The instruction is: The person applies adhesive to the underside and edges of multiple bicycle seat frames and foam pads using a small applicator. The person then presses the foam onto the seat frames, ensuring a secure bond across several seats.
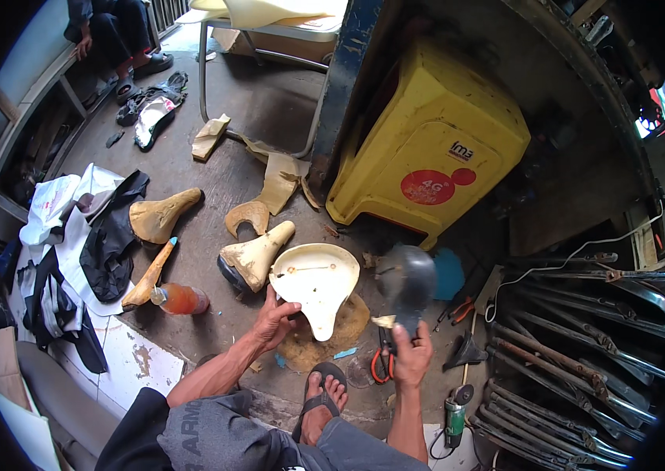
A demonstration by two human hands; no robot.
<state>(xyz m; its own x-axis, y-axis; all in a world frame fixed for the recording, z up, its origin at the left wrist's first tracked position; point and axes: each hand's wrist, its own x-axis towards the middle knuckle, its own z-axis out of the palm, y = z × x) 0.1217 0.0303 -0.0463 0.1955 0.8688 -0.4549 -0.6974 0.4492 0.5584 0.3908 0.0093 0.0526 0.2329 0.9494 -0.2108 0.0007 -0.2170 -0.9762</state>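
My left hand (275, 323) grips the edge of a cream bicycle saddle shell (315, 275), its hollow side up and narrow nose toward me. In my right hand (412, 357) is a dark saddle-shaped piece (406, 281), smeared by motion, held by its narrow end; a yellowish scrap (384, 322) shows beside it. Orange-handled pliers (383, 366) lie on the floor just left of my right hand. Left of the shell, a foam-covered saddle (260, 255) rests on the floor. Another foam saddle (163, 214) sits farther left, near a bottle of orange liquid (181, 299).
A yellow plastic stool (434, 141) stands ahead right. Several metal bars (575, 353) are stacked along the right, near a green angle grinder (456, 412). Black and white material (97, 235) lies left. A metal-legged chair (269, 33) stands at the back; a person (116, 35) sits far left.
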